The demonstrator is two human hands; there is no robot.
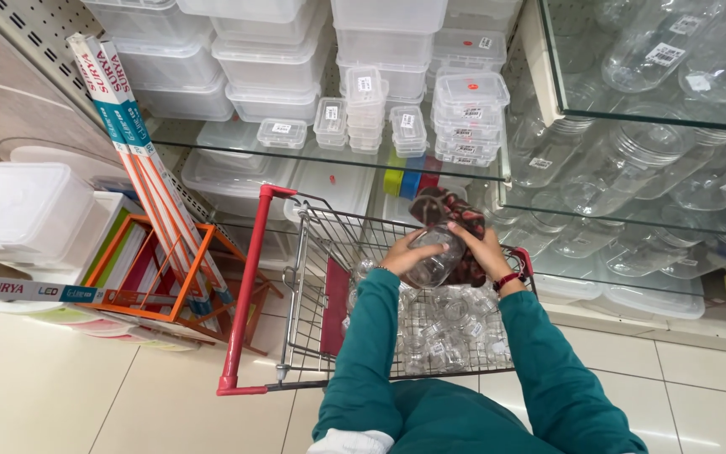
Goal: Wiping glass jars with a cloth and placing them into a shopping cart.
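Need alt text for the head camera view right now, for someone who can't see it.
Both hands, the left hand and the right hand, hold a clear glass jar and a dark patterned cloth over a red-handled shopping cart filled with more clear jars. Glass shelves of clear plastic containers stand beyond.

Clear glass jar (pixel 433 259) tilted above red cart, dark cloth (pixel 449 210) against it
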